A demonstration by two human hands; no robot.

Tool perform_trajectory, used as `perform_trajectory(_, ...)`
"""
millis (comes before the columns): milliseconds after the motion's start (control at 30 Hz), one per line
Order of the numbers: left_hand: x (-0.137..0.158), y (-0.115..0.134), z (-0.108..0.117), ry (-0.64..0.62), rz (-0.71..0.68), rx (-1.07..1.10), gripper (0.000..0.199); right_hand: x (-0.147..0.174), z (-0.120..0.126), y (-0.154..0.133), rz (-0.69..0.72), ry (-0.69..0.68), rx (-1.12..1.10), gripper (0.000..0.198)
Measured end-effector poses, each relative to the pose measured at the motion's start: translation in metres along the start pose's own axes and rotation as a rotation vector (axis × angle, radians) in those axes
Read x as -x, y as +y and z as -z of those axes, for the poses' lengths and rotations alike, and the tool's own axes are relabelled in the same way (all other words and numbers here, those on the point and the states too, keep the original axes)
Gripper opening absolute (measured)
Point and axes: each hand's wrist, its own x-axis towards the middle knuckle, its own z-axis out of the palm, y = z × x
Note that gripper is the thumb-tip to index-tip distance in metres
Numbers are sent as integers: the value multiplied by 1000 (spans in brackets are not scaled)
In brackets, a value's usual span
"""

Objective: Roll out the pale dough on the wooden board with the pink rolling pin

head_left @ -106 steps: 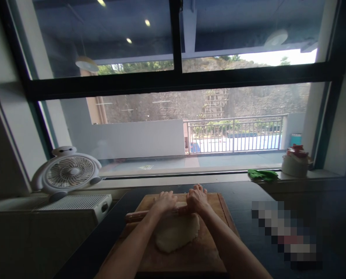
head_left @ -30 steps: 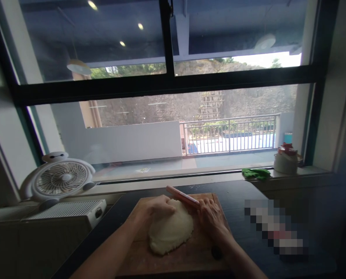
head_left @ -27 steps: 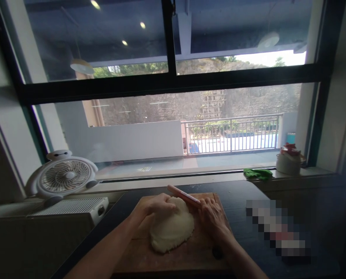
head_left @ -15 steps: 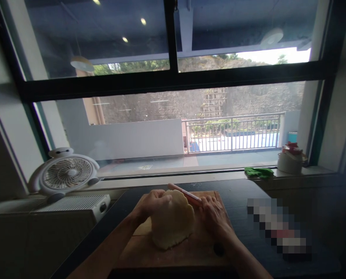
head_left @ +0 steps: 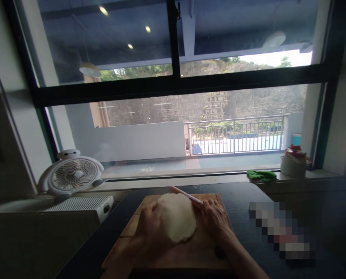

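The pale, roundish dough (head_left: 179,219) is flattened, rim still uneven. The right hand (head_left: 216,214) grips a slim, pinkish rolling pin (head_left: 188,196); the left hand (head_left: 148,216) blurs, grip unclear.

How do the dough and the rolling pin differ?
Shape: the dough is a broad, roundish sheet, while the rolling pin is a slim, straight rod.
Colour: the dough is creamy pale; the rolling pin is pinkish brown.
Handling: the blurred left hand is at the dough's left edge, while the right hand grips the rolling pin's near end.
Both are at the wooden board.
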Motion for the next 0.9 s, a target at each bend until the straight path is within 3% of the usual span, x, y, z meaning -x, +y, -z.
perform_trajectory(100,8,-40,9,30,-124,-318,39,0,-1,1,2,7,-1,20)
perform_trajectory(233,18,-55,27,3,-261,-562,33,0,0,3,15,5,-14,18)
perform_trajectory(333,23,-52,44,9,-269,-750,26,2,3,0,91,7,-115,19)
perform_trajectory(467,12,-34,64,188,-378,-880,18,-1,8,-18,310,-69,-247,16)
perform_trajectory(600,-22,-7,49,188,-477,-884,24,-25,4,-46,371,-194,-222,19)
perform_trajectory(667,-42,-6,28,130,-413,-897,23,-44,-4,-60,305,-195,-201,26)
perform_trajectory(800,-77,-26,-10,-46,-42,-953,30,-76,-25,-77,72,-137,-139,36)
perform_trajectory(900,-89,-42,-24,-119,62,-984,39,-85,-37,-79,-79,-154,-94,38)
